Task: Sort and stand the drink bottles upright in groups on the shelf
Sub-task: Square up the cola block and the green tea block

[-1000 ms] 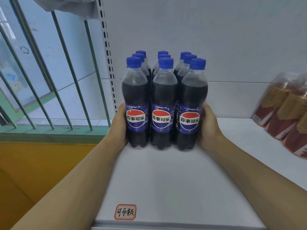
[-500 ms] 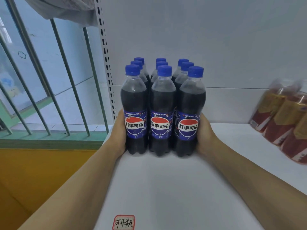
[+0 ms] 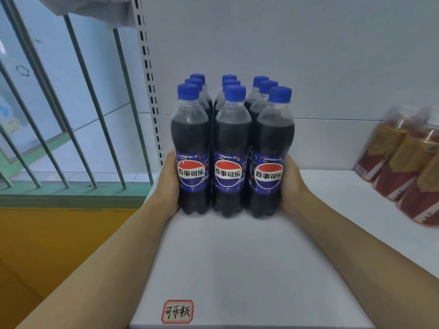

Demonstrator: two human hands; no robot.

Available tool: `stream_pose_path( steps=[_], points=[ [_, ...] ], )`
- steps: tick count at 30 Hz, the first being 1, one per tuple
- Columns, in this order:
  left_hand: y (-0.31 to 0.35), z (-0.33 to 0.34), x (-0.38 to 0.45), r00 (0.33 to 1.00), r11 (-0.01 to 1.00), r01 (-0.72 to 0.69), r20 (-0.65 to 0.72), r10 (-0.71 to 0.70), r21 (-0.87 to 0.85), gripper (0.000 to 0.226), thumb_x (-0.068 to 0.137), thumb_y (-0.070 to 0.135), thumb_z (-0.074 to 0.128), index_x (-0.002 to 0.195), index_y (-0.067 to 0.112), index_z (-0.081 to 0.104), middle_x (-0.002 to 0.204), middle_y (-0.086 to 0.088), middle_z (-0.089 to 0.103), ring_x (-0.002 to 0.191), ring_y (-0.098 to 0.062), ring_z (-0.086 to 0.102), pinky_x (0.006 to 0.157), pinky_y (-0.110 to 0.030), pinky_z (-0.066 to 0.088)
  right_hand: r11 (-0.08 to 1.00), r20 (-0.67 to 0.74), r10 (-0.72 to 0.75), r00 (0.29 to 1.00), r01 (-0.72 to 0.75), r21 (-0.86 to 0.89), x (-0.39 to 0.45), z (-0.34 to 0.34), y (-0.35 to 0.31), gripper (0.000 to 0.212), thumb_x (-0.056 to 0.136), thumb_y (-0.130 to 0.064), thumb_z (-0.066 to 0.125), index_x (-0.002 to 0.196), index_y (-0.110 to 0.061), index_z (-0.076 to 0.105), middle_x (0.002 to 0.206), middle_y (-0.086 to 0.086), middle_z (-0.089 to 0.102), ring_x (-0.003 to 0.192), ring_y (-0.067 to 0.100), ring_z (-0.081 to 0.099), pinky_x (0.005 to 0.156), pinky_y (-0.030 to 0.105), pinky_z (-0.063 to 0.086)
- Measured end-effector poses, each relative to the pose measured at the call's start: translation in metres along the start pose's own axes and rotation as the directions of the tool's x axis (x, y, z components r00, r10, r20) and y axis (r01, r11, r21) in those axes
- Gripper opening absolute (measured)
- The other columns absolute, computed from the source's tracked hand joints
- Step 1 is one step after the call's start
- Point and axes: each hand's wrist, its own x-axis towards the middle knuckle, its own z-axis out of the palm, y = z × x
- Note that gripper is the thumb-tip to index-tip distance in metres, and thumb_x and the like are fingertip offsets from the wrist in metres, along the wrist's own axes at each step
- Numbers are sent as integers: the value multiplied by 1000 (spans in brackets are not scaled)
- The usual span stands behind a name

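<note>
Several cola bottles point(image 3: 231, 148) with blue caps and blue labels stand upright in three close rows on the white shelf point(image 3: 237, 257). My left hand point(image 3: 169, 184) presses flat against the left side of the block, near the bottles' bases. My right hand point(image 3: 293, 186) presses against the right side at the same height. The fingers of both hands are hidden behind the front bottles. The rear bottles show only their caps and shoulders.
Red and gold drink bottles point(image 3: 403, 167) lean at the shelf's right end. A handwritten label sticker point(image 3: 177, 311) sits at the front edge. A perforated shelf upright point(image 3: 148, 79) and green window bars point(image 3: 95, 103) stand to the left, above a yellow wall point(image 3: 59, 245).
The block of cola bottles, squeezed between both hands, has slid slightly away from me toward the back wall. The view has tilted a little.
</note>
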Motion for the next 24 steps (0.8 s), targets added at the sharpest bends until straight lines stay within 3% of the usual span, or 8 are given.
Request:
stream_pose_path(
  steps=[6,8,10,12,14,17,19,24],
  points=[
    [2,3,-2,996,998,13,-84,-9,58,50,96,63,42,78,36,80,88,4,80,76,-11,77,61,-28,60,997,18,-59,998,60,-50,-7,3,-3,63,103,-51,35,70,-25,82,82,0,78,72,13,75,60,25,59],
    [10,7,-7,995,996,4,-104,5,91,50,101,64,37,101,33,77,102,3,80,89,-13,77,77,-36,62,991,2,-99,995,99,-88,-12,2,-11,55,106,-48,31,102,-25,81,108,1,78,100,17,73,84,32,60],
    [25,6,-10,990,995,-67,-123,76,79,59,101,66,32,134,28,62,130,1,71,119,-19,68,106,-46,50,980,9,-151,988,151,-130,-16,-5,-23,53,107,-51,27,141,-24,58,137,0,64,128,22,59,109,45,46],
    [42,0,-13,984,979,-153,-71,164,137,75,89,79,32,150,37,45,144,6,60,134,-16,55,115,-44,37,969,73,-199,977,207,-132,-20,-12,-36,54,105,-56,30,149,-29,46,142,-2,61,132,22,56,110,46,44],
    [53,-8,-16,988,948,-150,66,137,280,81,75,90,40,149,57,34,146,18,55,137,-9,49,115,-39,33,956,147,-215,965,239,-172,-27,-18,-41,55,96,-62,46,145,-36,48,138,-6,64,128,18,60,103,41,49],
    [47,-17,-30,981,861,-128,187,39,492,113,68,71,78,159,45,15,148,16,53,137,-13,52,114,-42,41,876,149,-238,960,278,-394,-39,-15,-22,80,75,-41,82,144,-32,43,133,-9,65,120,13,64,98,36,52],
    [30,-17,-42,956,781,-192,292,13,595,118,58,49,93,155,31,28,137,16,63,123,-7,63,107,-39,52,814,140,-262,955,296,-499,-41,-9,-1,96,65,-21,95,144,-25,39,131,-5,65,116,13,66,96,35,55],
    [8,-11,-43,966,690,-250,219,135,679,102,51,34,101,140,28,50,127,14,69,113,-5,66,99,-33,55,775,120,-329,937,340,-533,-41,-5,14,100,60,-10,97,142,-22,41,131,-4,66,115,11,67,97,35,56]
  ],
)
